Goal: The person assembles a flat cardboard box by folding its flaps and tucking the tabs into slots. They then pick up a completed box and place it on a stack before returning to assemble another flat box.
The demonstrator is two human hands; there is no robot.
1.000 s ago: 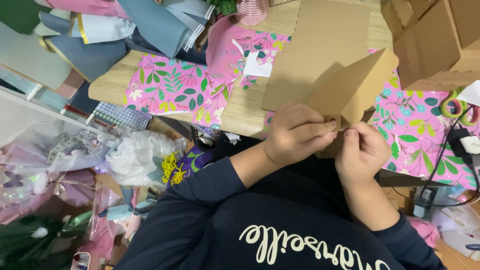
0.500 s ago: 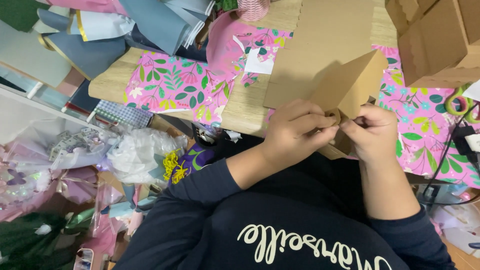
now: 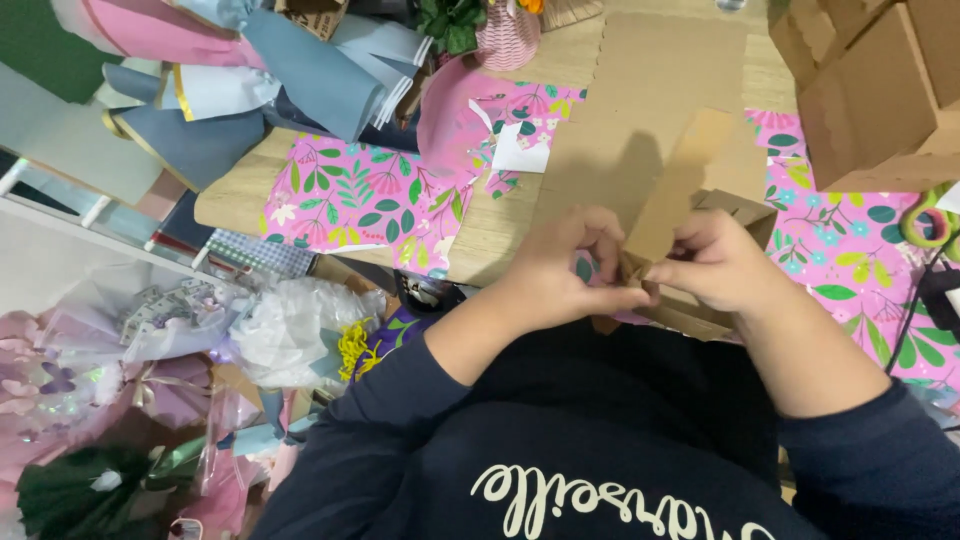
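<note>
Two hands (image 3: 570, 275), one folded cardboard piece (image 3: 675, 190), one cardboard box (image 3: 880, 90), one scissors (image 3: 925, 215).

A plain brown cardboard flap (image 3: 675, 185) rises above a pink wrapping sheet patterned with green leaves and small flowers (image 3: 350, 195), which lies on the pale wooden bench (image 3: 495, 235). Blue-grey folded paper sheets (image 3: 310, 70) sit beside a pink woven basket (image 3: 505, 40). A green-handled pair of scissors (image 3: 928, 215) lies on the pink sheet.
</note>
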